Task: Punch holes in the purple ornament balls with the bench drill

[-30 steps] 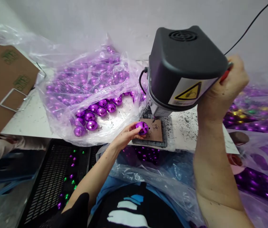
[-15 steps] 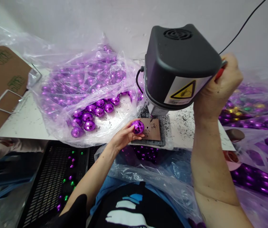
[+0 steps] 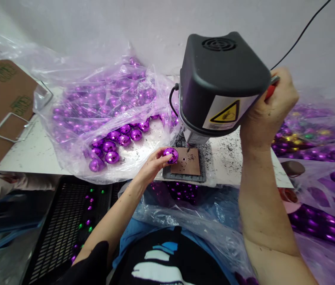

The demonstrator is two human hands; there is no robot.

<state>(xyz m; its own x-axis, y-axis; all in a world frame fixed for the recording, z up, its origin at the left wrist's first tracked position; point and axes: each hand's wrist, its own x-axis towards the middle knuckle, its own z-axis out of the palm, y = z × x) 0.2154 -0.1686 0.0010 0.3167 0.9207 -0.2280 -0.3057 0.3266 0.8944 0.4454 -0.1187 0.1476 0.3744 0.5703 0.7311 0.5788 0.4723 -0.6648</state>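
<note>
Between the fingers of my left hand (image 3: 154, 163) is a shiny purple faceted ball (image 3: 171, 156), held at the left edge of a brown board (image 3: 185, 167) with a small hole. The board lies on the dark base (image 3: 203, 170) of a black drill press (image 3: 223, 75), whose head hangs above. My right hand (image 3: 278, 97) is wrapped around the press's lever (image 3: 270, 92), of which a red part and a metal tip show. Left of the press, more purple balls (image 3: 112, 157) spill from a clear plastic bag (image 3: 75, 158).
A cardboard box (image 3: 4, 95) stands at the left. Dark shavings (image 3: 229, 154) dot the white table (image 3: 277, 174). Below it are a black crate (image 3: 53, 229) with small coloured balls and a plastic bag (image 3: 179, 221) by my lap. Bagged purple and gold balls (image 3: 318, 146) lie right.
My left hand has shifted slightly left and up with the purple ball, and its fingers have turned around it. My right hand stays on the lever.
</note>
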